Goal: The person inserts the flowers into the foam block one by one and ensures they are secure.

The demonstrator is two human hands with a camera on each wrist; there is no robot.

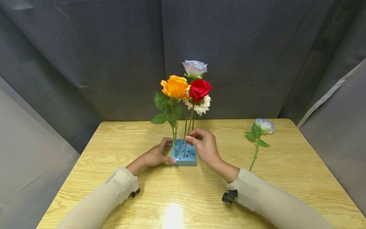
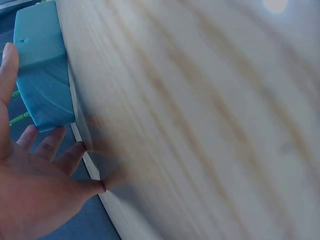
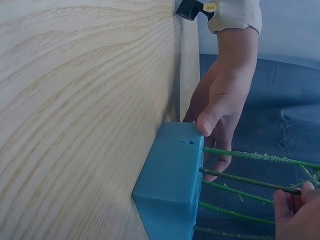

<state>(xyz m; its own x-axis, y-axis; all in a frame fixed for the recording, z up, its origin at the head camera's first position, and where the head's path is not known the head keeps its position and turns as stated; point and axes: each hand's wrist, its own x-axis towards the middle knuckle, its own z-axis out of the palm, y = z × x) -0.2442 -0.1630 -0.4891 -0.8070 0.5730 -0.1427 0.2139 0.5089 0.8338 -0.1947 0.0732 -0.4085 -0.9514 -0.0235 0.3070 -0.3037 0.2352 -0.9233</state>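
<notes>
A blue foam block (image 1: 184, 161) with holes in its top stands on the table, several artificial flowers upright in it. My left hand (image 1: 154, 156) holds the block's left side, thumb at the front corner and fingers toward the back; the left wrist view shows the spread hand (image 2: 40, 190) against the block (image 2: 42, 75). With thumb and fingertips my right hand (image 1: 206, 147) pinches the stem of the red rose (image 1: 200, 90); in the right wrist view the stem's lower end (image 3: 235, 178) meets the block's top. An orange rose (image 1: 175, 86), a pale lavender rose (image 1: 195, 68) and white daisy-like blooms (image 1: 202, 106) stand around it.
Another pale lavender rose (image 1: 264, 125) with green leaves lies on the table (image 1: 291, 178) at the right, its stem partly behind my right sleeve (image 1: 257, 187). Grey curtains (image 1: 128, 63) hang behind and beside the table.
</notes>
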